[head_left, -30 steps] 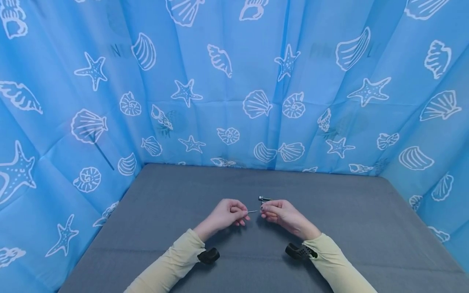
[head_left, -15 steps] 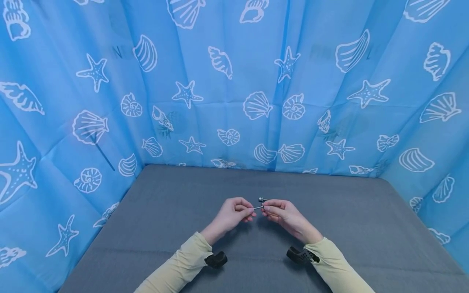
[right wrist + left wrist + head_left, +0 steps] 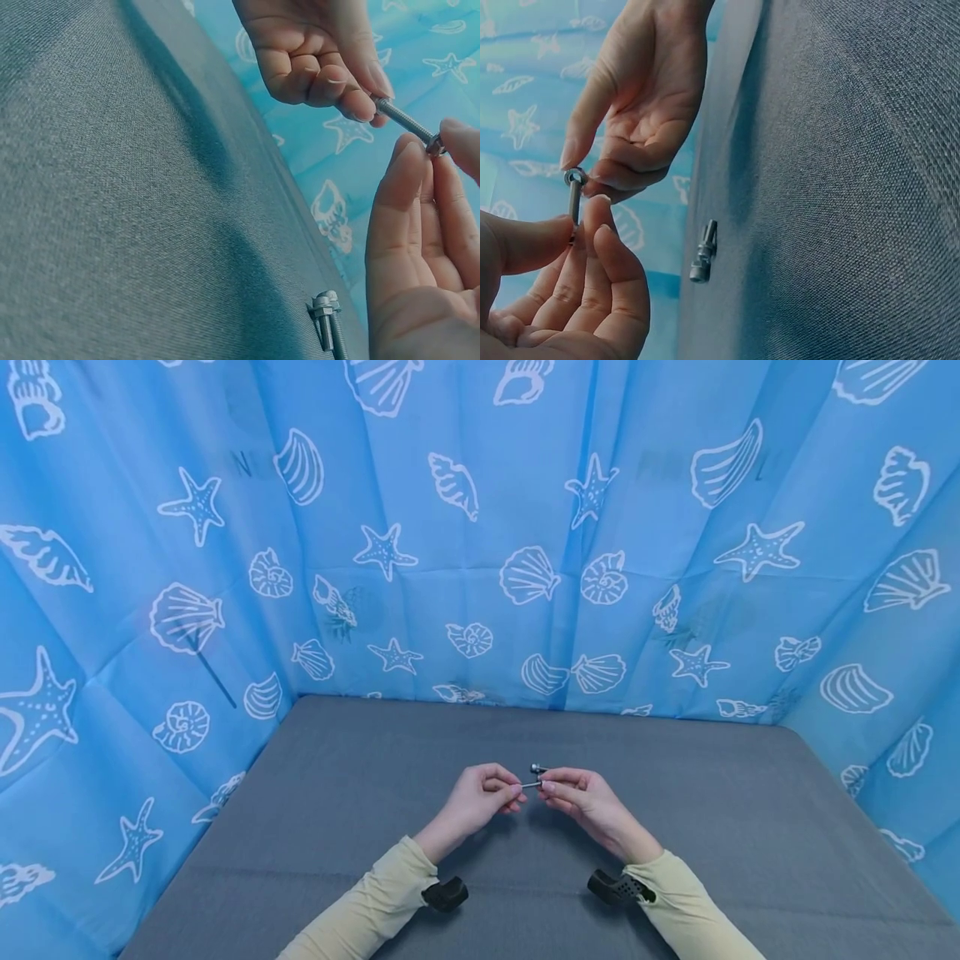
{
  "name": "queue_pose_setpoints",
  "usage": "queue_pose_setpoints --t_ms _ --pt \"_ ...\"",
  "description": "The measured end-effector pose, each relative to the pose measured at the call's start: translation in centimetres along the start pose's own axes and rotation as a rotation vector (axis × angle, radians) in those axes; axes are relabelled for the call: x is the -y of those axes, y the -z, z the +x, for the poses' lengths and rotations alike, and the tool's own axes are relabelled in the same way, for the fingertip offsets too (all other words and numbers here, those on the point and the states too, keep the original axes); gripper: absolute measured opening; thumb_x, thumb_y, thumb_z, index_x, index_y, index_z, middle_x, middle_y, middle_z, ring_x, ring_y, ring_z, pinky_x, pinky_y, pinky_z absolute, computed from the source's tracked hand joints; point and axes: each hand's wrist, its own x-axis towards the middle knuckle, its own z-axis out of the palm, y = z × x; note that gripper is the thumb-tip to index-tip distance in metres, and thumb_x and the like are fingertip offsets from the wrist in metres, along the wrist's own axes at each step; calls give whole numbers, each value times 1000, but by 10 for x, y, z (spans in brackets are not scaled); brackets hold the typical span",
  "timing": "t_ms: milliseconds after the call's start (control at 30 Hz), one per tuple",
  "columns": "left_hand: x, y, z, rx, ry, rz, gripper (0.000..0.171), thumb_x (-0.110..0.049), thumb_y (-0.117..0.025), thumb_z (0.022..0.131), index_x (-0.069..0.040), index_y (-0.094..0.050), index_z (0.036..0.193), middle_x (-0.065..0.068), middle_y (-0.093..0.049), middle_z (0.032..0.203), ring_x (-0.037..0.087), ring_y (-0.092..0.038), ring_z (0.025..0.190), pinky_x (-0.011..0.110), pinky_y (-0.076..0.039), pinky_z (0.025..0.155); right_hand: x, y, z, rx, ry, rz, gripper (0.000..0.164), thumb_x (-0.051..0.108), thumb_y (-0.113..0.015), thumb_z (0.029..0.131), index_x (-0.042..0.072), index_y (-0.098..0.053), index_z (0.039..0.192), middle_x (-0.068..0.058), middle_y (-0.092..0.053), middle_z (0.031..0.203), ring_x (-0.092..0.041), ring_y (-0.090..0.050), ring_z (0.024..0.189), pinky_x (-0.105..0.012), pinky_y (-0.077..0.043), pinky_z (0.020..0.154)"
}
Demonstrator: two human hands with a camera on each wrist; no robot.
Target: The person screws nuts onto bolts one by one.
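Between finger and thumb, my left hand (image 3: 482, 797) pinches a threaded metal bolt (image 3: 409, 121) at its head end. The bolt points across to my right hand (image 3: 592, 806), which pinches a small metal nut (image 3: 436, 145) with thumb and fingertips. In the left wrist view the nut (image 3: 575, 176) sits right at the bolt's far tip, its ring facing the camera. Both hands are held over the grey table, the bolt bridging the short gap between them. Fingertips partly cover the bolt head and the nut.
A pair of bolts (image 3: 326, 319) with nuts on them lies on the grey cloth-covered table (image 3: 375, 735), just beyond my right hand. A blue curtain (image 3: 465, 527) with white shell prints hangs around the table's back and sides.
My left hand has moved right and slightly up, bringing the bolt's tip to the nut in my right hand. Over the last half second both hands stay nearly still.
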Motion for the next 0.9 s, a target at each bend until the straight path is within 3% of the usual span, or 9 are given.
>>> queue_pose_setpoints --t_ms 400,533,767,900 --pt "33 -1 15 -59 0 -43 15 -6 -63 93 7 -66 100 14 -71 86 20 -70 73 48 -56 74 -3 -4 -3 -53 54 -12 41 11 -63 93 -17 -52 121 -17 -67 105 -18 -67 92 -46 -47 95" --pt "31 -2 14 -65 -9 -60 19 -7 -64 92 9 -66 101 14 -71 86 22 -70 75 45 -57 72 -4 -6 -3 -80 82 -44 40 13 -64 93 -15 -54 120 -14 -69 104 -20 -67 93 -46 -48 94" --pt "2 -1 3 -63 -1 -93 16 -1 -62 92 12 -65 101 24 -69 91 30 -70 80 53 -54 77 -5 -9 -3 -114 103 -49 44 15 -65 92 -15 -53 122 -25 -64 111 -20 -67 93 -46 -47 94" --pt "1 0 2 -62 -4 -101 17 -1 -63 91 12 -66 102 22 -70 91 29 -70 80 53 -53 78 -6 -10 -3 -126 115 -68 34 16 -65 92 -7 -60 117 -19 -67 105 -21 -67 91 -45 -49 92"
